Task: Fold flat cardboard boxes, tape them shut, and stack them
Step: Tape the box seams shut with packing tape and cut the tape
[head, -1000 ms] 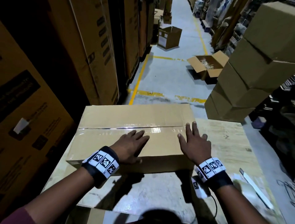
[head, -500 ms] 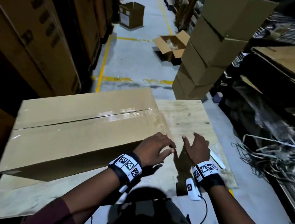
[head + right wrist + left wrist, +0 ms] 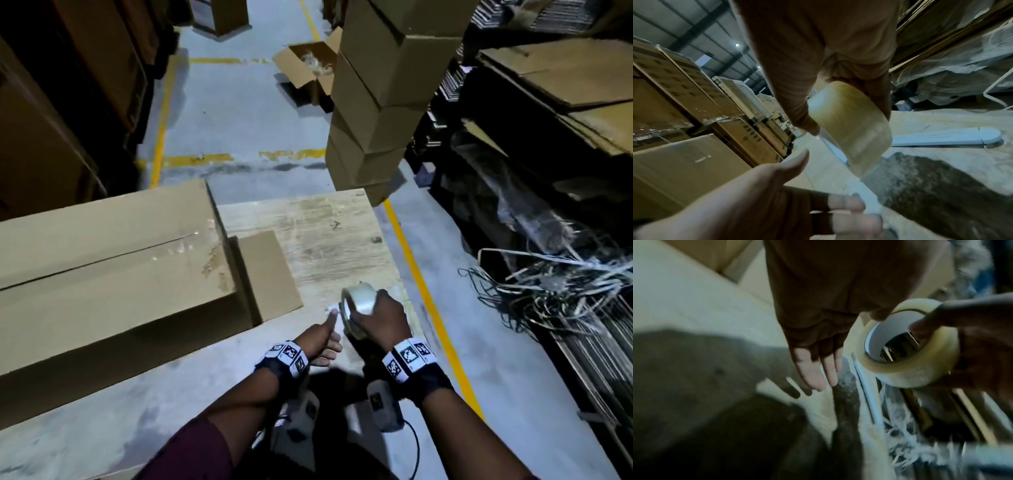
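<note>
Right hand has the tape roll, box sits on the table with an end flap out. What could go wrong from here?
1. The clear packing tape roll is gripped by the right hand alone; the left hand holds nothing, so a hasty pull could drop it.
2. The long brown cardboard box has an end flap lying open on the worn wooden table; taping may miss it.
3. The white flat stick lies beside the hands and might get knocked off.
</note>
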